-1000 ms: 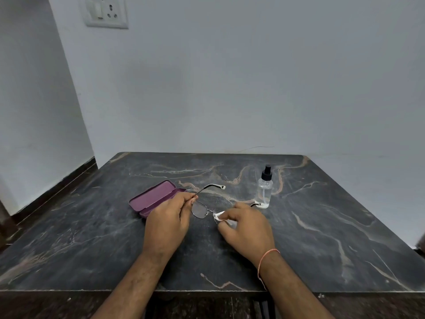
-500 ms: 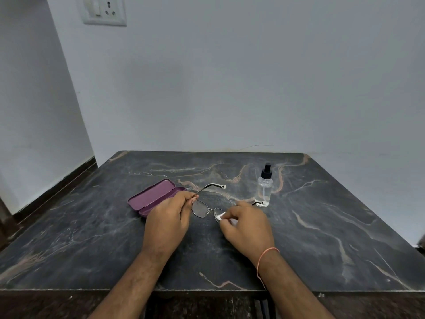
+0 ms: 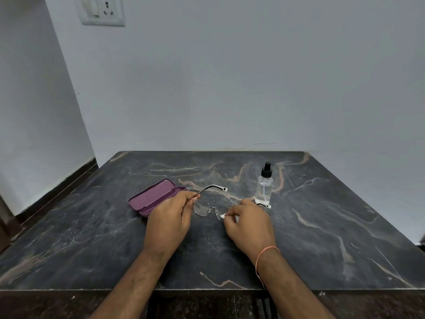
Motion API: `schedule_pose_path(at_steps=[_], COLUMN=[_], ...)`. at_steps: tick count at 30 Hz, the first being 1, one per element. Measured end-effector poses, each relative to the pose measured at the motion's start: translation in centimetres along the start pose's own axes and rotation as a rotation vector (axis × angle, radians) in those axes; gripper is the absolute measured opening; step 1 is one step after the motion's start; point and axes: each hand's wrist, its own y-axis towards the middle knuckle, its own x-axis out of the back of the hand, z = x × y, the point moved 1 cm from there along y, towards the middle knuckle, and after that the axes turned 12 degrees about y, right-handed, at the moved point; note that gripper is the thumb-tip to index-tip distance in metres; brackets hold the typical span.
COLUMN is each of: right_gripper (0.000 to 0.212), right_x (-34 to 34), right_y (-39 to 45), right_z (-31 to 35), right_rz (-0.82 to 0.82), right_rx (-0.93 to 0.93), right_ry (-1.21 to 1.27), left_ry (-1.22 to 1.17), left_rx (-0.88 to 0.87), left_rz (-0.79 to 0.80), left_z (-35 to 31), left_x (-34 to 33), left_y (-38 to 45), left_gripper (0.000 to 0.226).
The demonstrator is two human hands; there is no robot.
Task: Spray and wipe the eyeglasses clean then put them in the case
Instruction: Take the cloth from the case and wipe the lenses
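— Report the hands and the eyeglasses.

— I see the left hand [image 3: 169, 221] pinching the eyeglasses [image 3: 208, 208] at the frame's left corner, where the temple arm joins. The right hand [image 3: 249, 223] has its fingers curled round a small white cloth [image 3: 222, 216] and presses it against the right-side lens. The glasses sit between the two hands, low over the counter [image 3: 322, 238]; I cannot tell whether the frame touches the surface. Both temple arms are unfolded and point away from the person.

— The case and the spray?

— The purple case [image 3: 153, 198] lies open on the counter, just behind the left hand and touching nothing I can make out. The spray bottle [image 3: 264, 185] stands upright (clear body, black nozzle) just beyond the right hand, near the tip of the right-side temple arm. An orange thread [image 3: 266, 252] circles the right wrist. A wall socket [image 3: 102, 10] is mounted on the wall at upper left.
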Motion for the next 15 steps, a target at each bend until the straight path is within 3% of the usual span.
schedule_pose_path(at_steps=[8, 15], right_gripper=[0.034, 0.018], right_x=[-0.06, 0.09], right_y=[0.25, 0.02], right_z=[0.04, -0.06], right_rz=[0.070, -0.047], right_rx=[0.026, -0.037], right_ry=[0.015, 0.047], left_ry=[-0.008, 0.016], left_rx=[-0.002, -0.021], left_rz=[0.013, -0.004], left_z=[0.15, 0.13], left_x=[-0.25, -0.61], left_y=[0.01, 0.04], left_gripper=[0.029, 0.030])
